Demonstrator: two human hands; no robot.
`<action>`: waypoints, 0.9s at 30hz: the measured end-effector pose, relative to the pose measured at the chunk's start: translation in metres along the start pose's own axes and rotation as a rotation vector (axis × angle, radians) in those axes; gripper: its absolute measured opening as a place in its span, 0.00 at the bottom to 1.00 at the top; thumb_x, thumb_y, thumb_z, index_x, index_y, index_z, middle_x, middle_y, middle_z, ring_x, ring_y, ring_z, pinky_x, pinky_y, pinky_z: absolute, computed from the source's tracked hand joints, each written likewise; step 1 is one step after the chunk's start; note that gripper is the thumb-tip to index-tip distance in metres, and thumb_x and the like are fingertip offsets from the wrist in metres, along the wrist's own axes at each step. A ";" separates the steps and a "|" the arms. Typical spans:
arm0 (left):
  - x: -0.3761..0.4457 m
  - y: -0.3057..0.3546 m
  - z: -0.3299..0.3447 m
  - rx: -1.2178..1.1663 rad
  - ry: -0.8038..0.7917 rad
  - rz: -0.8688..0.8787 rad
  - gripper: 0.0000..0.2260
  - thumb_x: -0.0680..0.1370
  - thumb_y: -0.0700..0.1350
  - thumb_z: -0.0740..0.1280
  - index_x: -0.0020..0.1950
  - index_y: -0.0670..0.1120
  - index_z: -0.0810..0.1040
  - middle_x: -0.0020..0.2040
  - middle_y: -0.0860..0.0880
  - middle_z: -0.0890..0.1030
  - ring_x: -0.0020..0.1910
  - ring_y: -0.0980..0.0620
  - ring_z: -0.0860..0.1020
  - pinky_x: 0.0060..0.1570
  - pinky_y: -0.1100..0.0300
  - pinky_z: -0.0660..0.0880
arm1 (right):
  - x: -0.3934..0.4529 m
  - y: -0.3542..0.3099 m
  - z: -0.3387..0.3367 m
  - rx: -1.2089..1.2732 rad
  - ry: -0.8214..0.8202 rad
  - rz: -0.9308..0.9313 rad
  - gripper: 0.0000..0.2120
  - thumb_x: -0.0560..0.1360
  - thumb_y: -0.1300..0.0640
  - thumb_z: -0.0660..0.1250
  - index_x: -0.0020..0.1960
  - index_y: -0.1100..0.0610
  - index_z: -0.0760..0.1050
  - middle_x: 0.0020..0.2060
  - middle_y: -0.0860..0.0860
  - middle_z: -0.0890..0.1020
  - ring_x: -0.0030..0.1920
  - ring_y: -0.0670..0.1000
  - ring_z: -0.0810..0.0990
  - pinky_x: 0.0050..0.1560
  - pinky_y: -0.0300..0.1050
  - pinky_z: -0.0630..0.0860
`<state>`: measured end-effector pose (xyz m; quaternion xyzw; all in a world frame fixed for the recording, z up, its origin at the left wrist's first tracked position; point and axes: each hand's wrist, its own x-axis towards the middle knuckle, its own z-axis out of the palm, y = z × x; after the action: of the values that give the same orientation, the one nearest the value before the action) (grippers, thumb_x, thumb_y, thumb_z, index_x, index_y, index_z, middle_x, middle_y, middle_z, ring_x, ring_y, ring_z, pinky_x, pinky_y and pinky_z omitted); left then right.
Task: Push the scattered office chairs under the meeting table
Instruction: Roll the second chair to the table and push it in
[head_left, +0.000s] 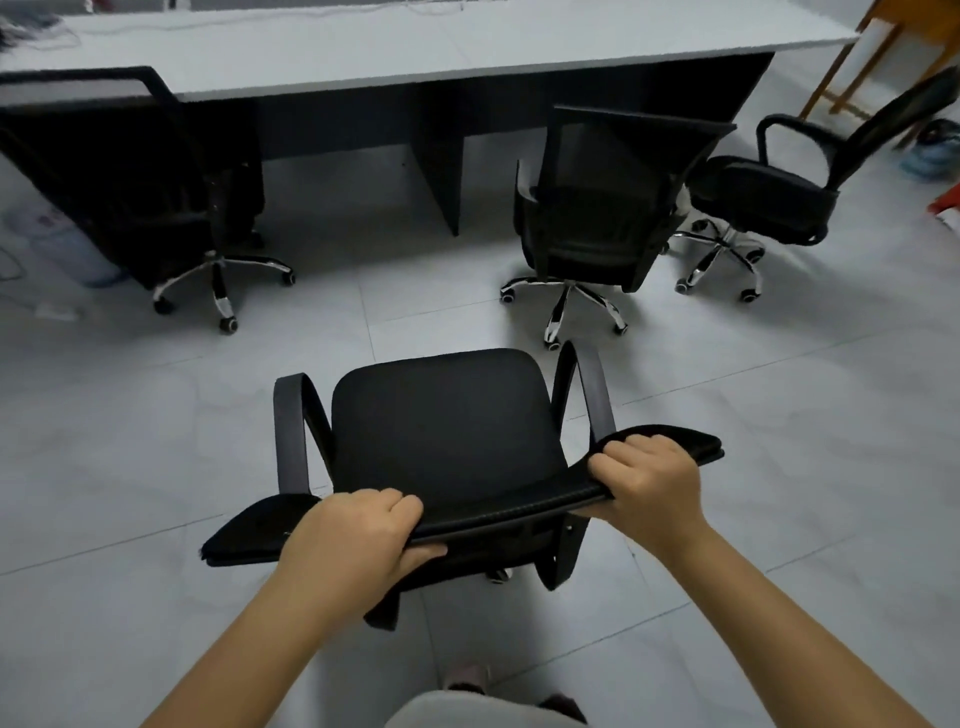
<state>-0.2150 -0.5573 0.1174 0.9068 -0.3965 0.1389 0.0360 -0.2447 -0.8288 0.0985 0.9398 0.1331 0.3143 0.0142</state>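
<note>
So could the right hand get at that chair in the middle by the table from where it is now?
Probably not yet. The right hand grips the backrest of the near chair, and that chair plus open floor lies between it and the middle chair. Nothing else blocks the way.

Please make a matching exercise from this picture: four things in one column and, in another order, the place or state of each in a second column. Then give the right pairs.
Things
1. held chair
2. left chair
3. middle chair
4. far right chair

Places or states
A. by the table's right end, turned sideways
B. partly under the meeting table
C. backrest gripped by the left hand and right hand
D. facing the table, standing clear of it

Pairs: 1-C, 2-B, 3-D, 4-A
</note>
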 end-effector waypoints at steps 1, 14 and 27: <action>0.002 0.006 0.001 0.000 0.020 -0.025 0.25 0.73 0.62 0.50 0.28 0.49 0.75 0.21 0.54 0.73 0.19 0.55 0.71 0.19 0.69 0.65 | 0.000 0.007 0.003 0.017 0.030 -0.014 0.30 0.72 0.35 0.54 0.23 0.56 0.67 0.18 0.50 0.69 0.19 0.51 0.66 0.28 0.39 0.54; 0.078 0.004 0.027 0.269 0.270 -0.144 0.27 0.79 0.59 0.51 0.26 0.47 0.73 0.20 0.51 0.70 0.19 0.52 0.69 0.22 0.63 0.64 | 0.065 0.082 0.062 0.136 0.133 -0.076 0.32 0.69 0.30 0.51 0.24 0.56 0.65 0.18 0.51 0.68 0.20 0.52 0.66 0.30 0.42 0.53; 0.166 -0.153 0.074 0.392 0.420 -0.157 0.21 0.78 0.59 0.51 0.33 0.47 0.65 0.20 0.51 0.69 0.19 0.52 0.67 0.24 0.63 0.61 | 0.218 0.089 0.174 0.148 0.079 -0.070 0.33 0.69 0.29 0.49 0.24 0.57 0.64 0.18 0.50 0.68 0.20 0.51 0.65 0.31 0.42 0.53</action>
<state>0.0205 -0.5831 0.1003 0.8757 -0.2748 0.3940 -0.0479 0.0474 -0.8482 0.0963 0.9200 0.1891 0.3398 -0.0498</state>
